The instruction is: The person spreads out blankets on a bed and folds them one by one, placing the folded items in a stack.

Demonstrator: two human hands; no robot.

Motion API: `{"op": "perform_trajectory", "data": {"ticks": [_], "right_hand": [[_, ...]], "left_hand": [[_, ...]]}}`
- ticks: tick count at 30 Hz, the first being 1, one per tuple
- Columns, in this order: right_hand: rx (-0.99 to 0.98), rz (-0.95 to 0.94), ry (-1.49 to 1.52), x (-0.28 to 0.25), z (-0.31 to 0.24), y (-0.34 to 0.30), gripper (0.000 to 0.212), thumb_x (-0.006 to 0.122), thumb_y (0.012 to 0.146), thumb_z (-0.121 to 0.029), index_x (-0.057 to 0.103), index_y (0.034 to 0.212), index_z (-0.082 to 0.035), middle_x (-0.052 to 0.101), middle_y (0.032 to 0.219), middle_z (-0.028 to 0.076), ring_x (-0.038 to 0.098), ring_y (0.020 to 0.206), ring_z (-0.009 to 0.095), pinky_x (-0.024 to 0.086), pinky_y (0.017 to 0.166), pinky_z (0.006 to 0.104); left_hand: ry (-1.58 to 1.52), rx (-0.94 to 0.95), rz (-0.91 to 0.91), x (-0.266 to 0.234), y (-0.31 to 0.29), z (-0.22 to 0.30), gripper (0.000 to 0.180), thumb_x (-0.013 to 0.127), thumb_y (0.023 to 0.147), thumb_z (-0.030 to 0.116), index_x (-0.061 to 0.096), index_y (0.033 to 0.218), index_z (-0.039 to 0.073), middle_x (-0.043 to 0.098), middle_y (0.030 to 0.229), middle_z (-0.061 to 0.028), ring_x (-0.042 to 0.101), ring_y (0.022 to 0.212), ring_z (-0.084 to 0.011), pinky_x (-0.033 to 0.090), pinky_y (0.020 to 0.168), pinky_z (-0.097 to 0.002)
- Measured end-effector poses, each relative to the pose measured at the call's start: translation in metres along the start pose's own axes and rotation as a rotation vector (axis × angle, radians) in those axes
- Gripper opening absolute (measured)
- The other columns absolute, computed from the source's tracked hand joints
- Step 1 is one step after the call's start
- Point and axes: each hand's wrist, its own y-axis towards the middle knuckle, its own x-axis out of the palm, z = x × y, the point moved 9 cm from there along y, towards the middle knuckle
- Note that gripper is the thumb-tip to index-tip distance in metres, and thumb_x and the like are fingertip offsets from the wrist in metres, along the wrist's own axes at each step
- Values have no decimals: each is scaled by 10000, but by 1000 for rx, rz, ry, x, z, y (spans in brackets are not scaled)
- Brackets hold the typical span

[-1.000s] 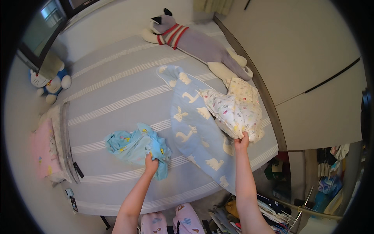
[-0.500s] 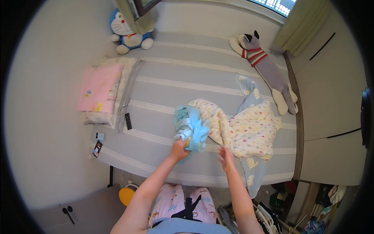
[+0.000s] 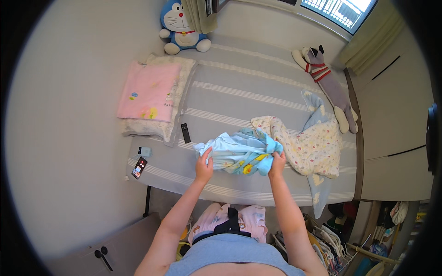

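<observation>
A crumpled light blue cloth point(image 3: 235, 152) with yellow patches is stretched sideways between my two hands over the near part of the bed. At its left end my left hand point(image 3: 204, 166) grips the edge, thumb in front. My right hand point(image 3: 276, 164) is closed on the bunched right end. Its folds hide what kind of item it is. Just right of it lies a rumpled cream printed piece of bedding point(image 3: 315, 149), with blue patterned fabric point(image 3: 317, 189) showing beneath it.
The grey striped bed point(image 3: 221, 94) carries a folded pink blanket point(image 3: 149, 92) on a pillow point(image 3: 159, 131), a remote point(image 3: 185, 133), a phone point(image 3: 139, 168) and a small pale blue device point(image 3: 144, 151). Two plush toys, a blue one point(image 3: 184, 39) and a grey one point(image 3: 328, 85), lie toward the back. Wardrobe point(image 3: 396, 119) at right.
The light blue cloth went from a bundle in my left hand to spread between both hands. My right hand, earlier free, has taken hold of it. The view has shifted left.
</observation>
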Motion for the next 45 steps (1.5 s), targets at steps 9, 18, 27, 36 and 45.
{"op": "perform_trajectory", "data": {"ticks": [9, 18, 27, 36, 45], "right_hand": [[-46, 27, -89, -45, -16, -24, 283, 448, 660, 46, 562, 912, -14, 570, 819, 45, 538, 713, 128, 439, 661, 243], [432, -273, -75, 12, 39, -89, 232, 510, 690, -70, 519, 920, -42, 562, 837, 88, 554, 729, 208, 462, 692, 322], [159, -214, -398, -27, 24, -51, 286, 529, 795, -153, 508, 1059, -42, 566, 936, 64, 532, 808, 119, 427, 703, 244], [-359, -696, -689, 73, 15, -131, 401, 575, 746, -128, 437, 1102, -4, 510, 1021, 80, 468, 918, 127, 398, 726, 253], [521, -426, -225, 31, 23, -125, 353, 492, 820, -323, 511, 1048, -55, 561, 965, 57, 546, 846, 148, 442, 705, 277]], "left_hand": [[123, -354, 24, -46, -6, -79, 408, 572, 678, 123, 506, 1064, 10, 552, 995, -195, 524, 919, -327, 402, 802, -358], [-378, -516, -619, 70, -50, -37, 373, 591, 751, 303, 551, 992, 21, 598, 843, -66, 547, 760, -124, 432, 687, -255], [-668, -736, -168, 55, -43, -21, 263, 530, 807, 204, 510, 1012, 40, 563, 727, -1, 491, 574, -48, 371, 414, -209], [-581, -359, -365, 82, -42, 35, 520, 505, 763, 4, 257, 1220, -2, 556, 885, -94, 541, 782, -116, 440, 685, -251], [-171, -276, -400, 55, -50, 0, 314, 503, 718, 20, 492, 1031, 48, 575, 912, -79, 562, 816, -168, 441, 730, -281]]}}
